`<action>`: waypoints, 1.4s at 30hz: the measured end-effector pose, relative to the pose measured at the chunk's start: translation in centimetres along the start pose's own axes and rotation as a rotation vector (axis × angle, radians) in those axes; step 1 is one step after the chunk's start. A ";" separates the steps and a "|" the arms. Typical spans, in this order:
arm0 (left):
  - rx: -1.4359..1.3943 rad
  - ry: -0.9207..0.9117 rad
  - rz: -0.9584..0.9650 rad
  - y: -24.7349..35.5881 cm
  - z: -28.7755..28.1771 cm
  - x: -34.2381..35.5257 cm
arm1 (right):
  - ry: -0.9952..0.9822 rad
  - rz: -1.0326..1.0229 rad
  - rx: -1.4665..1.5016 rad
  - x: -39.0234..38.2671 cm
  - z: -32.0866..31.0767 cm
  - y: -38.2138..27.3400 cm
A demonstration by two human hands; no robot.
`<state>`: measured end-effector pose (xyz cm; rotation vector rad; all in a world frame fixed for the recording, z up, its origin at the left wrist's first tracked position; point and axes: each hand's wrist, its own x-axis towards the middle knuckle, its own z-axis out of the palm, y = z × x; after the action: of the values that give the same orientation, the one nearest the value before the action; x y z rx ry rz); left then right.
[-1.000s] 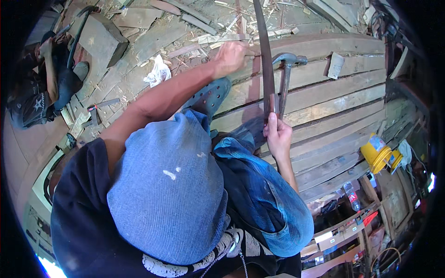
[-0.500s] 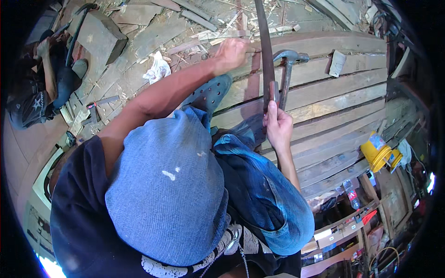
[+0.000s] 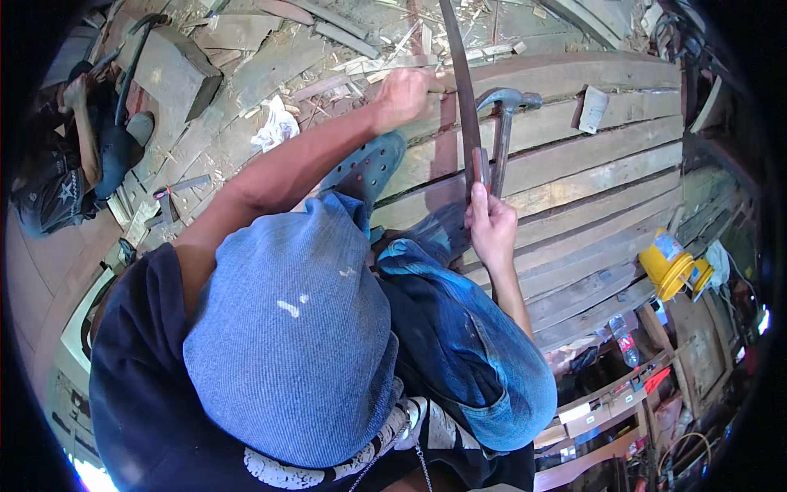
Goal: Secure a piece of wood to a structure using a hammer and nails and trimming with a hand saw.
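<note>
My left hand [image 3: 403, 100], at the upper middle, has its fingers closed on a short brown piece [image 3: 436, 87], mostly hidden by them, just left of a long dark strip [image 3: 461, 86]. My right hand [image 3: 492, 221] grips that strip's lower end, thumb on a small brown-and-metal piece [image 3: 480, 170] against it. The strip runs up past the top edge of the picture. Just right of it a claw hammer [image 3: 502, 139] lies on the slatted wooden boards [image 3: 607, 164], its head toward the top. My foot in a perforated shoe [image 3: 361, 168] is below my left hand.
A co-worker [image 3: 74, 156] crouches at the left beside a wooden block [image 3: 176, 70]. Wood scraps [image 3: 344, 41] and a white crumpled cloth [image 3: 276, 127] litter the floor. A small pale card [image 3: 593, 109] lies on the boards. Yellow buckets [image 3: 666, 262] and a plastic bottle [image 3: 623, 343] are at the right.
The strip's upper part and my left hand have shifted slightly left and up in the picture. Both hands keep their grips; the hammer stays beside the strip.
</note>
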<state>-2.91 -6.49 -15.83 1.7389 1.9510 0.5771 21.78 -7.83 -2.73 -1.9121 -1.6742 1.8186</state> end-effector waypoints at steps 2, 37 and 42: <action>-0.056 -0.053 -0.082 0.5 -0.1 0.1 | 0.003 0.033 -0.007 -1.1 -0.4 0.5; -0.101 0.027 -0.178 0.7 0.6 0.0 | 0.011 -0.009 -0.089 -0.6 -0.7 0.0; 0.022 0.110 -0.139 0.0 1.6 0.0 | 0.007 -0.019 -0.040 0.4 -0.2 -0.1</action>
<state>-1.93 -6.52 -17.13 1.5993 2.1420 0.6154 21.75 -7.43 -2.90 -1.9076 -1.7336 1.7835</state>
